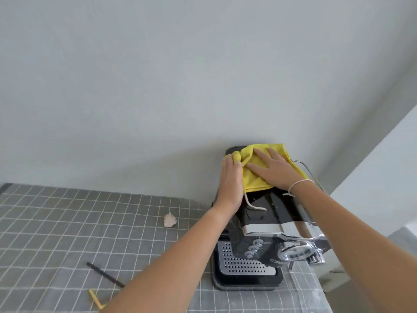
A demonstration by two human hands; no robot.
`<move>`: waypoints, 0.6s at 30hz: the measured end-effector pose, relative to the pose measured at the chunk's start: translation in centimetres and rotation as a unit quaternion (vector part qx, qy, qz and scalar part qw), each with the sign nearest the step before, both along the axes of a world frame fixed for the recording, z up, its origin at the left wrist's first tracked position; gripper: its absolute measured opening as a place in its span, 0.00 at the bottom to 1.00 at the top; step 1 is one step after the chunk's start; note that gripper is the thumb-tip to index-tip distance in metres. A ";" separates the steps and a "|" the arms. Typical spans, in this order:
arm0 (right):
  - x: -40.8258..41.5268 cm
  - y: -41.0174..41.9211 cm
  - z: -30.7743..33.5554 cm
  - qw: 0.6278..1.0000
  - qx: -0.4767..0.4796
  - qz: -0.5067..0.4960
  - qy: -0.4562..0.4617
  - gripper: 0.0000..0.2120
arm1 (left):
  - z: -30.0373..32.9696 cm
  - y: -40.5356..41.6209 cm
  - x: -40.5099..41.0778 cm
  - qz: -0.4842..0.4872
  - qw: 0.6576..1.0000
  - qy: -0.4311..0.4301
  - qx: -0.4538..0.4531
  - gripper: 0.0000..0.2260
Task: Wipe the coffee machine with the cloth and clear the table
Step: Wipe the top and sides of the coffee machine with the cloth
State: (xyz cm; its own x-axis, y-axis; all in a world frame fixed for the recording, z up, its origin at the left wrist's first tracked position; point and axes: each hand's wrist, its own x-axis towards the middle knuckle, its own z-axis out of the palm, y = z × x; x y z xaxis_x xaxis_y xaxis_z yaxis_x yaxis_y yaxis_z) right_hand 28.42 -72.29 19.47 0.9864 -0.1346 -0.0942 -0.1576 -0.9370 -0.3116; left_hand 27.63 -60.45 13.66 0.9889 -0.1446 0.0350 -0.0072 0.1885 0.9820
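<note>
Cloth: one yellow cloth, crumpled, spread on the coffee machine, far right.
Left hand: bunched cloth edge gripped.
Right hand: pressed flat, fingers spread wide.
Table: one crumpled wad, two sticks.

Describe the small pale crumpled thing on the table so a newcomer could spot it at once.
Start at the black coffee machine at the right end of the grey checked tablecloth. Just left of it lies a crumpled paper wad, alone on the cloth. It is the only pale rounded lump; the black stick and yellow strip nearer the camera are thin and straight.
</note>
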 end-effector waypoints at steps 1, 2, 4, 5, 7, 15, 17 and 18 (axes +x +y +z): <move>-0.4 0.0 -0.1 1.000 -0.007 0.005 0.003 0.31 | 0.5 0.3 -0.6 0.005 1.000 -0.002 -0.006 0.11; -0.9 0.0 -0.2 1.000 -0.012 0.009 0.004 0.31 | 0.3 0.5 -0.7 0.006 1.000 0.001 -0.017 0.15; -2.3 0.0 -0.2 1.000 -0.013 0.015 0.003 0.29 | -0.8 0.6 -0.6 0.001 0.999 0.007 -0.040 0.23; -3.2 -0.1 -0.3 1.000 -0.017 0.020 0.002 0.28 | -1.7 0.5 -0.3 -0.004 0.999 0.014 -0.040 0.27; -5.0 -0.3 -0.6 0.999 -0.024 0.029 0.004 0.26 | -2.7 0.6 -0.6 -0.022 0.999 0.025 -0.019 0.28; -5.1 -0.1 0.5 0.990 0.138 -0.019 -0.029 0.28 | -0.2 1.0 -0.1 0.007 0.998 0.019 0.063 0.22; -3.8 0.2 -0.2 0.999 0.046 -0.010 -0.022 0.29 | -0.3 0.6 0.4 -0.017 0.999 0.027 0.040 0.22; -3.2 0.5 -0.5 1.000 0.006 -0.016 -0.018 0.30 | -0.3 0.5 0.3 -0.023 0.999 0.024 0.035 0.22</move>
